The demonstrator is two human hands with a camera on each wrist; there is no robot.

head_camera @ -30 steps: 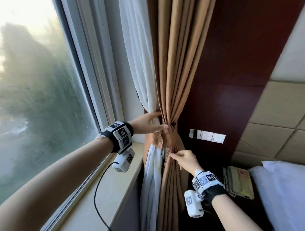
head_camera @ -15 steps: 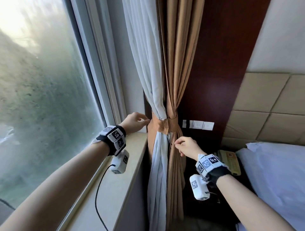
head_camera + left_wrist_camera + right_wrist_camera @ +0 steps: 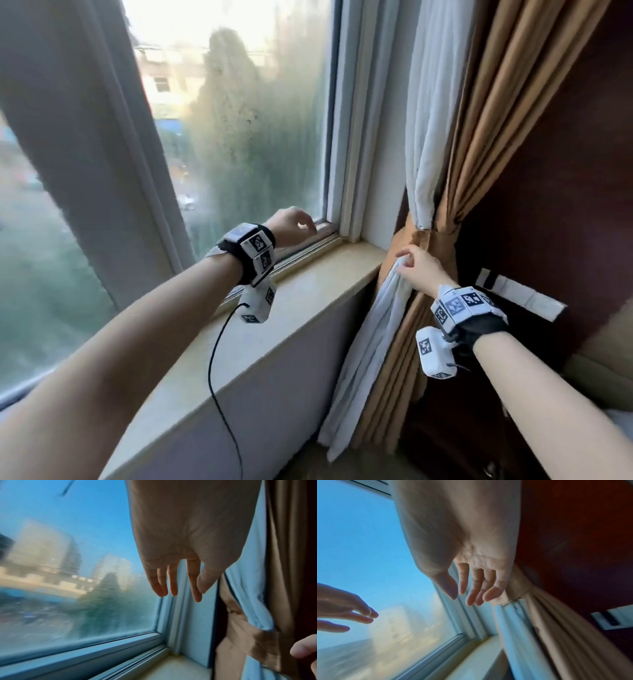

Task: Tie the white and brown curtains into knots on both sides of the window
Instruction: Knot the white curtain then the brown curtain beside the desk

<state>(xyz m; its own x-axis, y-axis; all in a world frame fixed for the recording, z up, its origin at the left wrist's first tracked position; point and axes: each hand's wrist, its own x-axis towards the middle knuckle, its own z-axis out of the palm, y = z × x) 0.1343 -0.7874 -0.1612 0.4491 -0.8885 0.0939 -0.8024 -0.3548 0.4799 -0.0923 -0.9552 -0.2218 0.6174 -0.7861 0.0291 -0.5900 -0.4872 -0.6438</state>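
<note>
A pale switch plate sits on the dark wood wall.

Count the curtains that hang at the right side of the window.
2: the white curtain nearer the glass, the brown curtain beside it against the wall. Others may be hidden.

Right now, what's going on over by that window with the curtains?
A person stands at the window sill. On this side the white curtain and brown curtain are already gathered and bound together at a brown knot. Neither hand holds anything: the left hand hangs open near the window frame, and the right hand is open beside the white cloth just below the knot. A pale curtain at the far left hangs loose.
</note>
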